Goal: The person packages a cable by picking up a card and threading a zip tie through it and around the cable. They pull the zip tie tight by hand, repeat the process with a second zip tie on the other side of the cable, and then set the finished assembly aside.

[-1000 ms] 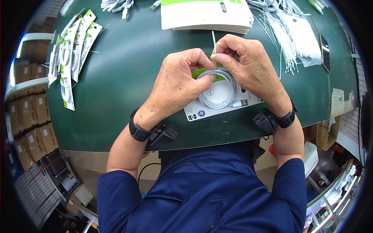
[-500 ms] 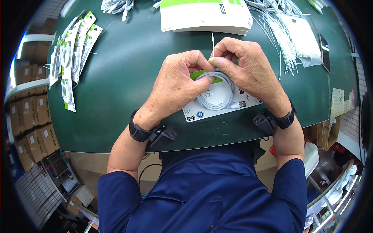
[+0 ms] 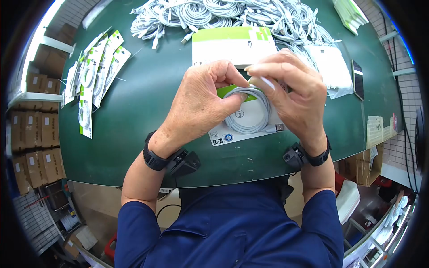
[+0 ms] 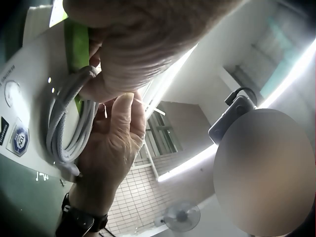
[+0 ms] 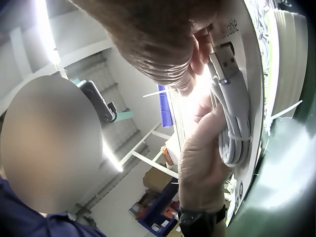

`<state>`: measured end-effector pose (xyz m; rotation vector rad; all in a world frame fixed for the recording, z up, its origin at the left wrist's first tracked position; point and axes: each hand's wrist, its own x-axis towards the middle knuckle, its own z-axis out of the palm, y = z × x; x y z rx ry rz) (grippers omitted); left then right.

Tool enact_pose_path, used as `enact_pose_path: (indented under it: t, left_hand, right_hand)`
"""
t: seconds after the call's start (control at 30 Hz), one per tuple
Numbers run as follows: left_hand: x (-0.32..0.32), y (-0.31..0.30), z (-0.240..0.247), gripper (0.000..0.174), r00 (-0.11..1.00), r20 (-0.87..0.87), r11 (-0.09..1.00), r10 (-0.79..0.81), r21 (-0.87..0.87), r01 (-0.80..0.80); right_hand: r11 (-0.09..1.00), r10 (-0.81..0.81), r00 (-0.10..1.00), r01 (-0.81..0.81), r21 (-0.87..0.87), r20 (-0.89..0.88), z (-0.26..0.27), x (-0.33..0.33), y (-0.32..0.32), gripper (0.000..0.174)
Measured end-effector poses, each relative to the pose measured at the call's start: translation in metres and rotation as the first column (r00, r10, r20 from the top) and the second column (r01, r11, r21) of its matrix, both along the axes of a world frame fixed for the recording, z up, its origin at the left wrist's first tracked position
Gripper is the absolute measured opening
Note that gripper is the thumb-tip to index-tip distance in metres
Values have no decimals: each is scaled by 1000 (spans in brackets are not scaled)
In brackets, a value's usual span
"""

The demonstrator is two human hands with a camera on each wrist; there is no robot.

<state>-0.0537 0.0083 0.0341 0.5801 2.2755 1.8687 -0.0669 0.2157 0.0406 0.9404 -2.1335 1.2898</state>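
Note:
A coiled light-grey USB cable [image 3: 244,130] lies over a white and green printed card [image 3: 254,117], its USB plug [image 3: 279,127] at the lower right. My left hand [image 3: 199,96] pinches the top of the coil and card, thumb inside the ring. Close beside it on the right, my right hand [image 3: 297,85] is motion-blurred, with thumb and fingers together at the coil's top. A thin white cable tie [image 5: 154,94] sticks out from its fingertips in the right wrist view. The tie's other end is hidden behind the fingers.
Behind the hands stands a stack of cards [image 3: 234,47], with a heap of coiled cables [image 3: 214,15] beyond. Carded cables [image 3: 89,85] lie at left. A white plastic bag [image 3: 333,67] and a phone [image 3: 358,80] lie at right; more cards [image 3: 351,15] sit at the far right.
The head view has tilted up, showing more of the cable heap. My right hand has shifted and its fingers are extended further; the tie that stood upright is now swung down. My left hand keeps its pinch.

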Motion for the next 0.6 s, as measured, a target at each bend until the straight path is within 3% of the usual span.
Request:
enact_pose_path:
  t: [0.07,0.17,0.2,0.27,0.6]
  left_hand:
    - [2,1,11,14,999,-15,999,32,-7,-32]
    - [2,2,16,15,990,141,996,8,91,-21]
    - [1,1,13,16,996,86,998,-2,66,-3]
    - [-3,-1,6,19,999,-25,999,-31,11,31]
    - [-11,-2,0,23,998,32,998,-50,-27,51]
  right_hand:
    - [1000,-9,989,12,24,-145,4,-1,-3,24]
    - [995,8,978,13,102,-207,7,8,-2,29]
    - [989,11,973,24,148,-230,8,10,1,32]
    - [994,78,988,-66,86,-137,2,11,1,33]
    - [967,230,917,-253,32,327,10,13,21,25]
